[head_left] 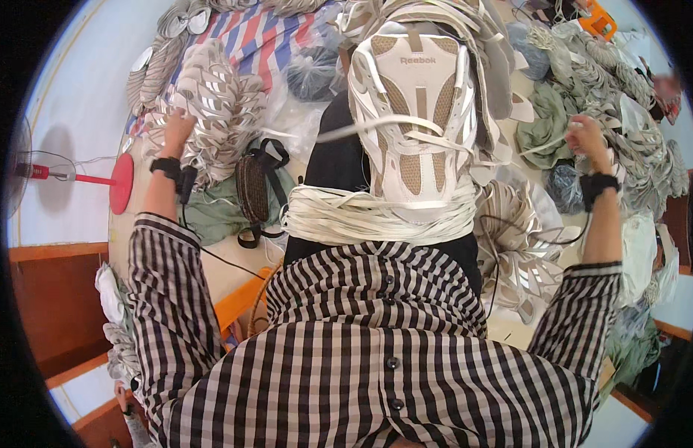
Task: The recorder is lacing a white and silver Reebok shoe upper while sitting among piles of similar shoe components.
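A beige and white shoe upper (417,82) with tan mesh panels lies across my lap, its toe toward me. A cream shoelace (376,127) is threaded through its lower eyelets and stretches out to both sides. My left hand (178,133), far out to the left beside a pile of uppers, is closed on one end of the lace, partly smeared by motion. Out to the right, my right hand (587,140) pinches the other end with its fingers closed. Under the toe, a thick bundle of cream laces (346,216) lies over my thighs.
Stacked shoe uppers (216,104) stand at the left, with more uppers (518,254) at the right. A brown pouch (253,187) with black straps lies near my left thigh. Green cloth (544,123) sits by my right hand. A fan with a red base (122,184) stands far left.
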A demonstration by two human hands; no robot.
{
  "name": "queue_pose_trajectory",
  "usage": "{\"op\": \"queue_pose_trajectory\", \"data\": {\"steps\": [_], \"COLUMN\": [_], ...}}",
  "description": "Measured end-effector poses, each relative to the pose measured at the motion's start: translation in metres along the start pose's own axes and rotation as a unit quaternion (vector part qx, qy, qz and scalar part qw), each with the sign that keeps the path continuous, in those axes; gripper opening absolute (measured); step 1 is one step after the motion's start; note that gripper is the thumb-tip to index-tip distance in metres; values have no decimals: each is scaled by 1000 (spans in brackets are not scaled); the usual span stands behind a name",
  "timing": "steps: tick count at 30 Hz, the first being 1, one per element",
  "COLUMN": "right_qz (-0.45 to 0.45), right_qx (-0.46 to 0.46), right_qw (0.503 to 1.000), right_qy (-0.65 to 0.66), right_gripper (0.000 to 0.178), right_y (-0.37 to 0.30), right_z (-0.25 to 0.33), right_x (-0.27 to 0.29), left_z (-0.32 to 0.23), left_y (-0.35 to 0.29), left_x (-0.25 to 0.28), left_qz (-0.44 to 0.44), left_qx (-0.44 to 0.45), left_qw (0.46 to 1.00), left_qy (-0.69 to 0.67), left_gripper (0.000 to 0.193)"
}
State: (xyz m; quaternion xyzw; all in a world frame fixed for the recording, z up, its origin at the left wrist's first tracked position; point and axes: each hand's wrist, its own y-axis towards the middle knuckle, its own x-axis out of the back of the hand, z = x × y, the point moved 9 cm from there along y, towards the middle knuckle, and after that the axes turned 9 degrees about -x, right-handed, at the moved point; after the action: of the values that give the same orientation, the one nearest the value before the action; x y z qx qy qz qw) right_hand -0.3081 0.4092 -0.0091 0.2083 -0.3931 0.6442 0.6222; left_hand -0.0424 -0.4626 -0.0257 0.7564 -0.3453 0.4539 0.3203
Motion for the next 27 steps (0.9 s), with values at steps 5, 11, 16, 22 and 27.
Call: {"op": "queue_pose_trajectory", "data": {"steps": [5,11,16,22,27], "right_qz": [83,21,0,217,386], "right_qx": [203,357,356,187,61], "right_qw": [968,933,933,936,838], "right_qy": [120,35,57,204,380], "right_gripper": [10,24,16,8,15], "right_y": [-125,-227,-237,-220,-230], "right_z": [91,162,163,138,145], "right_x": [-88,-128,-141,-161,-159], "left_z": [-167,-341,-357,-353,-368], "left_y": [-65,-184,-203,-196,-169], "left_x": [-57,-42,-57,-46,-12], "left_qz": [62,252,327,342,176], "left_qx": [-209,-324,-283,-229,-341], "left_qw": [963,858,833,824,860], "left_qy": [-160,-310,-345,-388,-337], "left_gripper": [36,23,16,11,12]}}
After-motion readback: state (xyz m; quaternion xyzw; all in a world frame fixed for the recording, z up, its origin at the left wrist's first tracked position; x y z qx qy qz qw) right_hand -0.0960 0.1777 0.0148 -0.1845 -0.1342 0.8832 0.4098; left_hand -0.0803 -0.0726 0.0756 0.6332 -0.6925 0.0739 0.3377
